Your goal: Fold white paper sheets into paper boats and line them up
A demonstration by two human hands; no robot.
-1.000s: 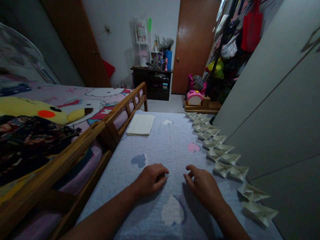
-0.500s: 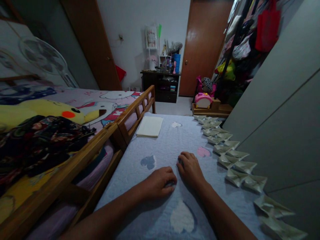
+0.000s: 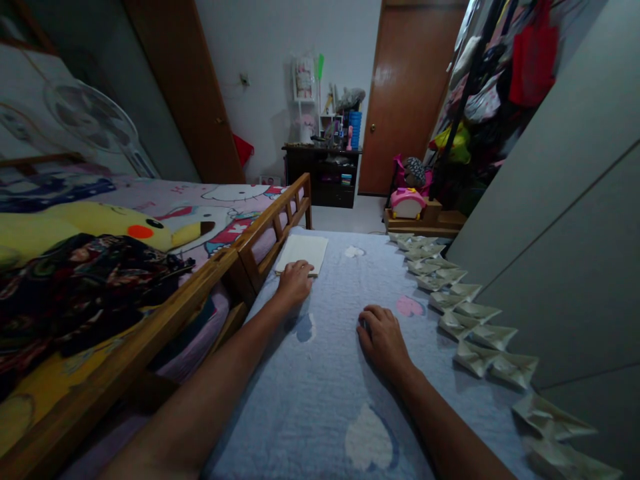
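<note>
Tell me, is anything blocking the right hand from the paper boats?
Nothing visible does. The right hand rests on the blue bed cover, and only that cover lies between it and the nearest folded paper boats.

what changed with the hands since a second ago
The left hand has moved forward up the blanket and now lies on the near edge of the pale stack of paper; whether it has taken hold cannot be told. The right hand stayed about where it was, on the blanket. The row of folded paper boats is unchanged.
</note>
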